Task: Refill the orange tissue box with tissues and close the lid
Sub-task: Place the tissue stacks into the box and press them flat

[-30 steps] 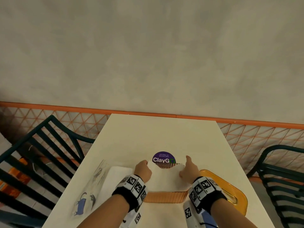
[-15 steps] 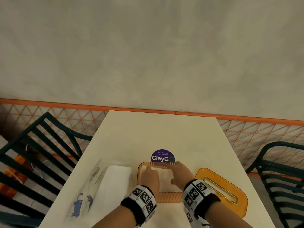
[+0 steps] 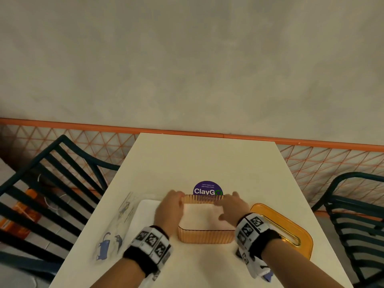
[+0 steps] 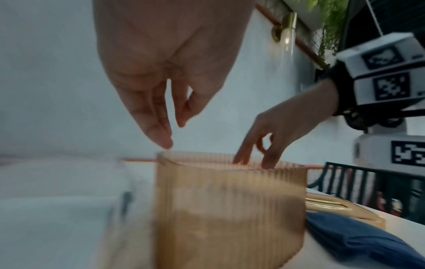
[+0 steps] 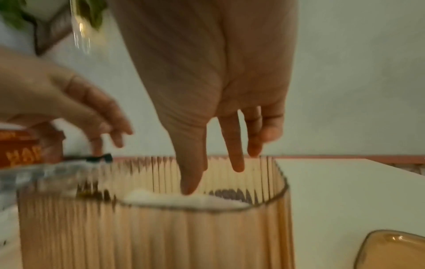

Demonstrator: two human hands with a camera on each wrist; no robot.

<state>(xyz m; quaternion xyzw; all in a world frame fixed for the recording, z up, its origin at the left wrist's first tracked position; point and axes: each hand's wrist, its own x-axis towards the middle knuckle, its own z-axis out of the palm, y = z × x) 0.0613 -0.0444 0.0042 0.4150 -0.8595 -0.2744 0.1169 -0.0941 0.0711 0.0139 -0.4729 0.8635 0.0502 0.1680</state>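
The orange ribbed tissue box (image 3: 205, 236) stands open near the table's front edge, with a white stack of tissues (image 3: 204, 215) lying inside it. My left hand (image 3: 173, 201) hovers over the box's left rim with its fingers straight and pointing down; in the left wrist view the hand (image 4: 173, 134) holds nothing. My right hand (image 3: 230, 202) reaches into the right side of the box. In the right wrist view its fingers (image 5: 190, 182) are straight and one touches the tissues (image 5: 184, 200). The orange lid (image 3: 288, 231) with its slot lies flat to the right of the box.
A white tissue pack (image 3: 143, 215) and a clear printed wrapper (image 3: 113, 231) lie left of the box. A purple ClayGo sticker (image 3: 207, 189) sits behind it. Dark green chairs (image 3: 52, 183) flank the white table (image 3: 207, 159). A wall with orange mesh runs behind.
A second ago both hands held the tissue stack above the box. They pushed it down inside, and now they have moved apart to the box's left and right sides.
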